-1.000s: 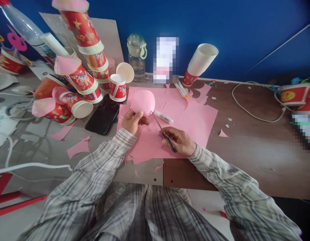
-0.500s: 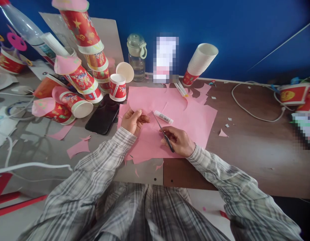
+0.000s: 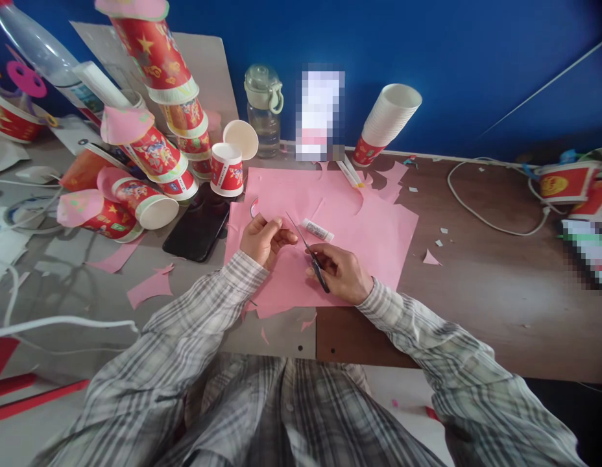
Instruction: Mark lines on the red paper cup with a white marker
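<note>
The left hand (image 3: 263, 241) and right hand (image 3: 344, 272) have drawn closer; right grip closed around scissors (image 3: 317, 266), left grip half-curled, its hold unclear.

A: Soft, even light across the pink paper (image 3: 379, 240), dull sheen on the brown tabletop (image 3: 471, 305)!
B: And lens stretch: paper-cup tower (image 3: 155, 61) leaning outward, top-right corner dark, upright panel (image 3: 320, 113) masked in pixels

The slim scissors (image 3: 319, 272) have thin grey metal blades and dark handles that look like smooth plastic, and the large pink sheet (image 3: 373, 227) is smooth, matt paper. The flat black rectangular phone (image 3: 198, 228) looks glossy; the brown wood-look tabletop (image 3: 490, 298) has a soft sheen. Grey-and-white plaid sleeves (image 3: 422, 334) are creased, matt cloth.
</note>
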The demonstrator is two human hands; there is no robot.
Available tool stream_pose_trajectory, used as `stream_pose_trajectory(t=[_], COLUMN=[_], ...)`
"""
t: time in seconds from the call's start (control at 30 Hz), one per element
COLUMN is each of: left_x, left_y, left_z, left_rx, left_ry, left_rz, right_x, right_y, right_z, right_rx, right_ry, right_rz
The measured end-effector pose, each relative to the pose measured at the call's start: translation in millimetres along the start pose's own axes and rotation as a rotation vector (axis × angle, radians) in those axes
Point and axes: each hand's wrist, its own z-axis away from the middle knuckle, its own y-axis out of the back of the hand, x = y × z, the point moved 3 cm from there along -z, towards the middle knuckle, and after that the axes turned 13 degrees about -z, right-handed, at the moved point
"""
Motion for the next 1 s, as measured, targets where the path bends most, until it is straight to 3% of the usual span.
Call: stream_pose_trajectory(t=[1.0], left_x=[-7.1], left_y=[-4.2], left_z=[2.9], left_rx=[-0.09], left_ry=[-0.035], left_rz=[0.026], right_x=[10.6], right_y=[-2.3], right_z=[-0.6], right_rx=[0.039], right_ry=[-0.017], right_rz=[-0.09])
